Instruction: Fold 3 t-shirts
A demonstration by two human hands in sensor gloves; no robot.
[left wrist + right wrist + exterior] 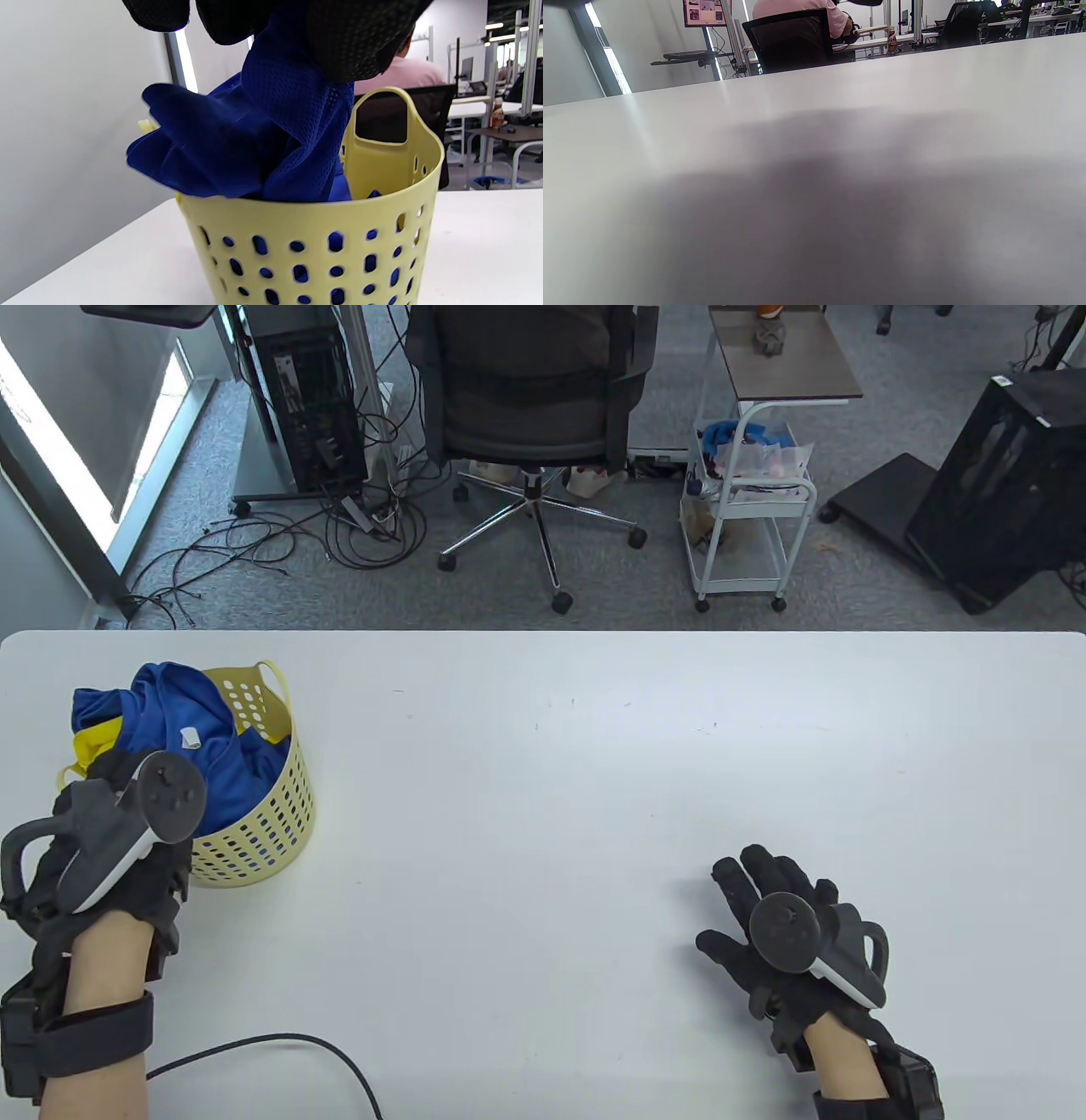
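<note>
- Your left hand point(110, 840) is at the yellow basket point(263, 823). In the left wrist view its fingers point(352, 42) are bunched round a fold of the blue t-shirt point(271, 144), so that grip is holding cloth.
- You hold the shirt from the top, and I think that is so you can lift it up and out of the basket.
- Just under the grip, the rest of the blue shirt sits heaped inside the basket. A bit of yellow cloth point(89, 746) pokes out beside it.
- Far off to the side of the grip, your right hand point(785, 937) lies flat on the white surface point(543, 780) with straight fingers, holding nothing. It looks ready to help spread the shirt there.
- The tracker hides your left fingers from above.
- You cannot tell how many shirts are in the basket; they are piled up.
- The right wrist view shows only bare surface and shadow, no fingers.
</note>
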